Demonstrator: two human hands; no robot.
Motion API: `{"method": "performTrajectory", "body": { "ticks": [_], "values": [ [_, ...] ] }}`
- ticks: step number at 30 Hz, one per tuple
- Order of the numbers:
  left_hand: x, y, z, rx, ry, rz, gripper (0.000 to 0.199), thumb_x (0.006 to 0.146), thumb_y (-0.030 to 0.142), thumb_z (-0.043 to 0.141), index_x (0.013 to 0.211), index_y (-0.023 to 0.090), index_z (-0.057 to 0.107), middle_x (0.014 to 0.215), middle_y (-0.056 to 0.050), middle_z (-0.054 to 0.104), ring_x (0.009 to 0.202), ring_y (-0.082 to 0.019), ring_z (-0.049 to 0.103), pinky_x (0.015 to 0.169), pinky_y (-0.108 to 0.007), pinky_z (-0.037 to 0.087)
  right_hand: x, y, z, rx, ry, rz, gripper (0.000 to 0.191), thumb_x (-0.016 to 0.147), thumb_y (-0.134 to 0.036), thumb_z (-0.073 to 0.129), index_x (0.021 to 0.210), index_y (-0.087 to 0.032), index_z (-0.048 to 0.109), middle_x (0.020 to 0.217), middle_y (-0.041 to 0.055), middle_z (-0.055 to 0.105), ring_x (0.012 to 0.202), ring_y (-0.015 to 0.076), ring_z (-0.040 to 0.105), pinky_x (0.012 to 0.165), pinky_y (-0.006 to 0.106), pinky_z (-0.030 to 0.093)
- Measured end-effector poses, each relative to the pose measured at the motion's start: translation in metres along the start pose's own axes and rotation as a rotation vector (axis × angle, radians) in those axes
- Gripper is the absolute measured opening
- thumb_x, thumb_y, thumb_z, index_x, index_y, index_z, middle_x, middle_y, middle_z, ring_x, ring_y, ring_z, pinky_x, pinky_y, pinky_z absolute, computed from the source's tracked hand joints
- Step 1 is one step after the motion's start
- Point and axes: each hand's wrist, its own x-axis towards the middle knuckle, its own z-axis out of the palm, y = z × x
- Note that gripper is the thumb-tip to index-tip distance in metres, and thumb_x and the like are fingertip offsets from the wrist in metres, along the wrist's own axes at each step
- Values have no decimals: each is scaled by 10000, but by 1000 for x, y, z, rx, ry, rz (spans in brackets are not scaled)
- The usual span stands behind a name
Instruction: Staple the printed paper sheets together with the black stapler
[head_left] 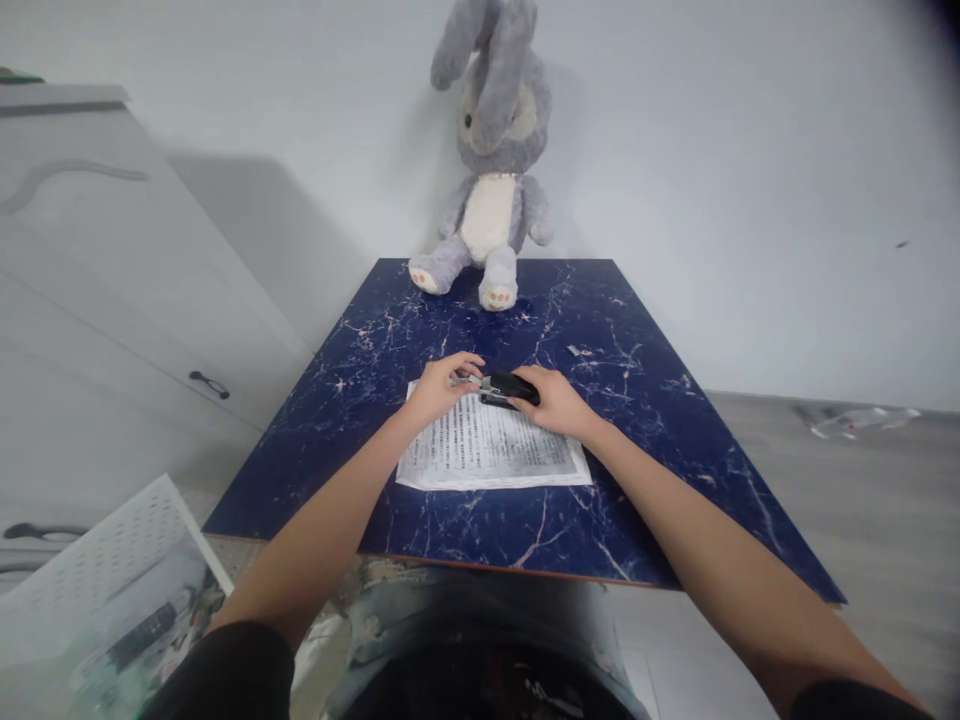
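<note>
Printed sheets of paper (pixel 487 450) lie on the blue marbled table near its front. Above their back edge, my right hand (pixel 553 398) is wrapped round a black stapler (pixel 511 386), whose metal end points left. My left hand (pixel 444 385) is at that metal end, fingers curled and pinching a small silvery metal part (pixel 469 381). Whether this part is joined to the stapler cannot be made out. Both forearms reach in from the front, on either side of the paper.
A grey plush rabbit (pixel 491 215) sits at the table's back against the wall. A small greenish item (pixel 574 351) lies right of centre on the table (pixel 637 500). White cabinets (pixel 112 270) and a white perforated basket (pixel 112 550) stand at the left.
</note>
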Motion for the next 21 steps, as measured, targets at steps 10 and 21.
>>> {"method": "performTrajectory", "body": {
  "ticks": [10, 21],
  "values": [
    [0, -8, 5, 86, -99, 10, 303, 841, 156, 705, 1135, 212, 663, 1029, -61, 774, 949, -208, 708, 896, -364, 529, -1, 1, 0, -18, -15, -11, 231, 900, -254, 674, 1122, -192, 649, 995, 89, 701, 895, 254, 646, 814, 378, 498],
    [-1, -1, 10, -12, -65, 7, 233, 796, 185, 763, 1024, 193, 715, 960, -66, 775, 876, -190, 704, 879, -354, 547, -1, 1, 0, -18, -16, -1, 236, 894, -255, 669, 1122, -202, 643, 1004, 91, 697, 906, 264, 648, 817, 387, 504]
  ]
}}
